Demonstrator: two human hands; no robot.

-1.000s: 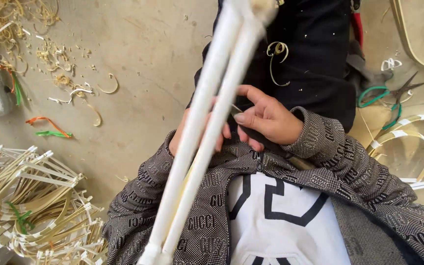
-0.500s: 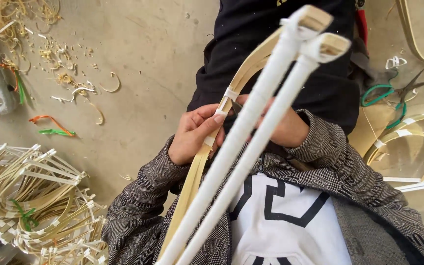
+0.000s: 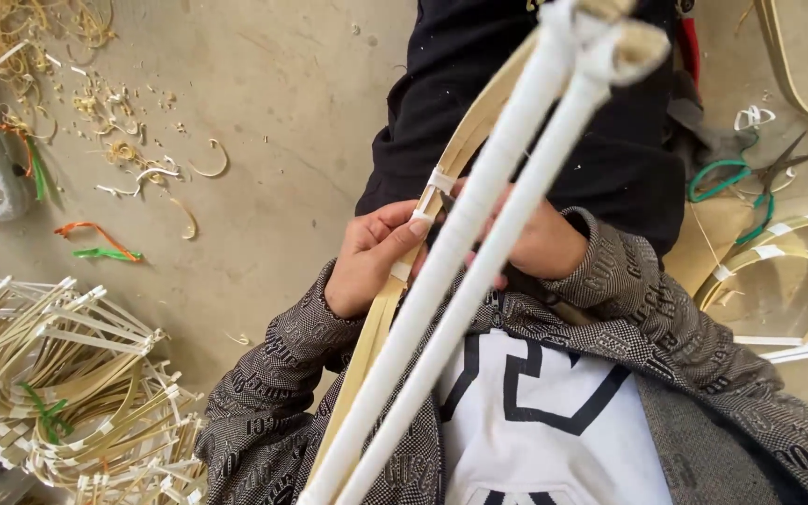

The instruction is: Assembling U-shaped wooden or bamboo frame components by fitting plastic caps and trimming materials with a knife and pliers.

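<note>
Closely, both hands (image 3: 451, 248) around bamboo strip (image 3: 465, 150).

Between the fingers (image 3: 402, 234), a smooth, pale bamboo strip (image 3: 465, 150) bound with white tape; beside them, matt tape-wrapped rods (image 3: 479, 243); rough concrete floor (image 3: 273, 103).

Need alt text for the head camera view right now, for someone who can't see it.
Both hands, left hand and right hand, grip a flat bamboo strip taped white in places, behind two white-wrapped rods crossing the view. A pile of bent taped strips lies on the concrete floor; green-handled scissors lie opposite.
</note>
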